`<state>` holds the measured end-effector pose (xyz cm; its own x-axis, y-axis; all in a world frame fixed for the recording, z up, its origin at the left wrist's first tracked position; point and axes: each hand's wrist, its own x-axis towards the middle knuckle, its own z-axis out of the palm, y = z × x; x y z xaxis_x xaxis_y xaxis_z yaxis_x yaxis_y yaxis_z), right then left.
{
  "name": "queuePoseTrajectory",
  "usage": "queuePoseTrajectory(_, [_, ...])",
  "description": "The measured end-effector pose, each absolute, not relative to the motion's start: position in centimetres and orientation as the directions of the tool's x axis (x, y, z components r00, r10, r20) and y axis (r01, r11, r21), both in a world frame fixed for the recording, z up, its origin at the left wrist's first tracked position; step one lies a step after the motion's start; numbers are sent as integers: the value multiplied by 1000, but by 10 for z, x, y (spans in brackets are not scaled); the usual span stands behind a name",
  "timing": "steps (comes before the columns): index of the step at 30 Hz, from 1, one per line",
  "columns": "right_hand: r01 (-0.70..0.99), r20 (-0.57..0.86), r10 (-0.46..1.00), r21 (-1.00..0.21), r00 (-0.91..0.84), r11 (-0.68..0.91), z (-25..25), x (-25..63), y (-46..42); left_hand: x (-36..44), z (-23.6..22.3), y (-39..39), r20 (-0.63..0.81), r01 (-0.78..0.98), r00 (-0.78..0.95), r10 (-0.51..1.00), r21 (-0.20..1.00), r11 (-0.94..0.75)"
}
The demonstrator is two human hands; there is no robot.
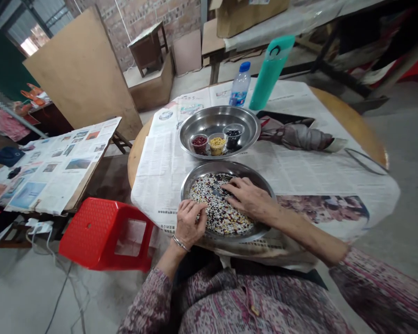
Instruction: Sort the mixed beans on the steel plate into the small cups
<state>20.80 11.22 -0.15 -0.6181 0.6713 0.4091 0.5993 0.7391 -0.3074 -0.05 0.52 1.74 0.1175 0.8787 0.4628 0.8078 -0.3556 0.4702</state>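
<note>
A steel tray [195,182] full of mixed white, dark and red beans [226,218] lies at the near edge of a round table. My left hand [190,223] rests on the tray's near left rim, fingers curled together over the beans. My right hand [245,197] lies on the beans in the tray's middle, fingers bent and pressed down among them. Behind it a second steel tray [195,127] holds three small cups: red beans [199,140], yellow corn [217,143] and black beans [233,133].
Newspaper [299,171] covers the table. A water bottle [240,86] and a teal flask [270,74] stand at the far side, a folded umbrella [296,135] to the right. A red plastic stool [104,234] stands left, beside another papered table [55,171].
</note>
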Motion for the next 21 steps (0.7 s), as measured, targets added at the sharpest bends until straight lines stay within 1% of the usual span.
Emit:
queuePoseTrajectory(2, [579,341,664,-325,-666,748,-5,202,115,1,11,4,507,792,80,858,490,-363])
queuePoseTrajectory(4, [560,296,670,-379,-681,737,-4,196,116,2,9,4,524,782,50,850,510,-359])
queuePoseTrajectory(6, [541,260,696,-472,-669,696,1,192,117,3,8,5,530,764,10,848,543,-348])
queuePoseTrajectory(8, [506,204,724,-591,-659,628,9,189,115,4,8,5,519,739,-32,854,588,-329])
queuePoseTrajectory(10, [434,168,698,-677,-696,595,19,187,107,3,8,5,496,713,-45,867,624,-321])
queuePoseTrajectory(11, [382,175,655,-691,-735,613,23,186,102,3,8,5,487,702,-40,873,635,-322])
queuePoseTrajectory(13, [274,223,526,-655,-820,704,29,186,88,2,6,4,476,686,-21,879,647,-334])
queuePoseTrajectory(15, [209,255,410,-565,-876,798,30,187,76,2,5,4,481,681,-11,877,645,-346])
queuePoseTrajectory(16, [198,257,375,-522,-891,830,29,188,72,2,4,4,487,683,-14,873,642,-348])
queuePoseTrajectory(21, [192,317,332,-399,-888,896,17,176,82,4,3,1,542,691,-63,838,630,-355])
